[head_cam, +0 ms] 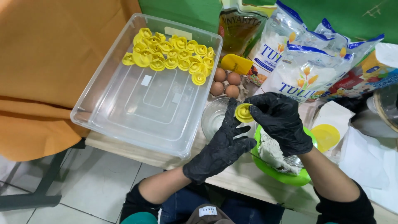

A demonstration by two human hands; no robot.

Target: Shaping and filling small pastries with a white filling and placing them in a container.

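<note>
Left hand: the left hand [222, 145], in a black glove, holds a small yellow dough piece [243, 112] at its fingertips, over the bench's near edge.
Right hand: the right hand [281, 120], also gloved black, pinches the same piece from the other side.
Dough piece: round, yellow, folded like a little cup, held above a green bowl [286, 176] of pale filling [271, 153].
Tray: a clear plastic tray [124, 112] sits toward the bench's left edge; shaped yellow pieces [170, 54] crowd its far end.
Nearby: a glass bowl [213, 118], brown eggs [226, 82] and flour bags [306, 70] along the far edge.
Step in hand: apparently shaping one piece.
Next move: likely calls for a gentle, even pinch so the thin dough keeps its form.
</note>
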